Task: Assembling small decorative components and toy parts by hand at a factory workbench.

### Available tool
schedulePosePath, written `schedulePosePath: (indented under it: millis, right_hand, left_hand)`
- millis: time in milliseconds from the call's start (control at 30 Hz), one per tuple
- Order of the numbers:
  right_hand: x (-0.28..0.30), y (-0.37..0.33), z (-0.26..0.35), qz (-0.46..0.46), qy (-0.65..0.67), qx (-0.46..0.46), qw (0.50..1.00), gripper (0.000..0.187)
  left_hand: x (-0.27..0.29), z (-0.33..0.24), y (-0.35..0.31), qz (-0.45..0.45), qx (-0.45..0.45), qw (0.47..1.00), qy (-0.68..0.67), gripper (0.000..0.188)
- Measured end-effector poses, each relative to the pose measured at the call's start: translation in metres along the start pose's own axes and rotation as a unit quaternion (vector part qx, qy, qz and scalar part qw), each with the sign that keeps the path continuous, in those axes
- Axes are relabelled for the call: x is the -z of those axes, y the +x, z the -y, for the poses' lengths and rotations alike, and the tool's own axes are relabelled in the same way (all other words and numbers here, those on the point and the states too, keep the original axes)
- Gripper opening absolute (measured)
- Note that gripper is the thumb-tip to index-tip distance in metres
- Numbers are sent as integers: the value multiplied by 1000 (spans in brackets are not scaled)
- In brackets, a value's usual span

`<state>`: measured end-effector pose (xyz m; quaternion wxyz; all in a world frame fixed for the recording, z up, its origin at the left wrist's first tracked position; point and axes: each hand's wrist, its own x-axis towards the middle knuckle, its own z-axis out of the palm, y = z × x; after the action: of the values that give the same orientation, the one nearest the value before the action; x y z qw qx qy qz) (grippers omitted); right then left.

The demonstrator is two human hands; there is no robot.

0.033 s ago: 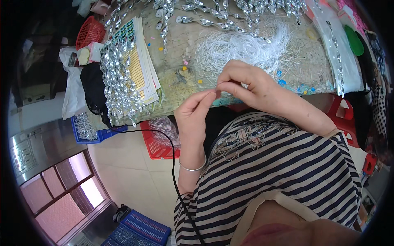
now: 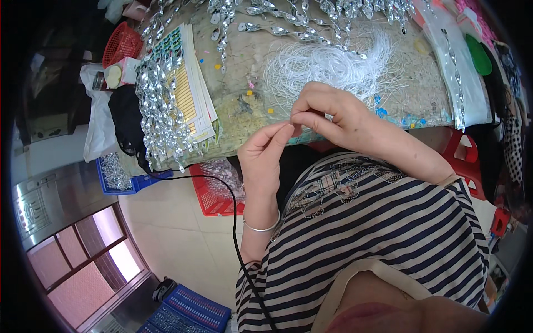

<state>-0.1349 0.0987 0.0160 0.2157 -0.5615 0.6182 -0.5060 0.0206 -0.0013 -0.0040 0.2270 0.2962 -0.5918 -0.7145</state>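
Note:
At the table's near edge my two hands meet, fingertip to fingertip. My left hand (image 2: 264, 158) pinches with thumb and forefinger pressed together; whatever lies between them is too small to see. My right hand (image 2: 338, 116) is also closed in a pinch, its curled fingers close against the left fingertips, and what it holds cannot be made out. Just beyond the right hand lies a loose, tangled heap of thin white thread (image 2: 333, 66). Strands of twisted silver pieces (image 2: 300, 28) lie along the table's far side, and a thick bunch of silver strands (image 2: 164, 111) hangs over the left edge.
Papers (image 2: 194, 94) lie beneath the left bunch. A red basket (image 2: 121, 44) stands far left; a blue bin (image 2: 114, 175) and a red crate (image 2: 214, 202) sit below the table. A black cable (image 2: 235, 222) runs past my left forearm. A red stool (image 2: 469, 158) is at right.
My left hand has shifted very slightly to the right, and the right fingertips have moved slightly left against it. Both stay pinched.

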Motion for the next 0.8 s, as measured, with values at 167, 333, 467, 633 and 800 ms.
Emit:
schedulePosePath:
  millis: [167, 333, 467, 633, 800]
  right_hand:
    - [6, 2, -7, -7, -17, 9, 1000, 8]
    - [19, -1, -8, -33, 38, -85, 995, 9]
    - [17, 0, -5, -26, 55, -93, 994, 8]
    - [5, 0, 0, -1, 53, -41, 998, 5]
    - [7, 1, -3, -10, 50, -31, 998, 5]
  left_hand:
    - [3, 5, -4, 18, 28, 998, -62, 14]
    - [10, 9, -6, 5, 47, 995, -84, 14]
    - [6, 11, -6, 2, 58, 996, -72, 14]
    - [-6, 3, 3, 17, 21, 995, -101, 15]
    - [-9, 0, 1, 39, 21, 996, -79, 14]
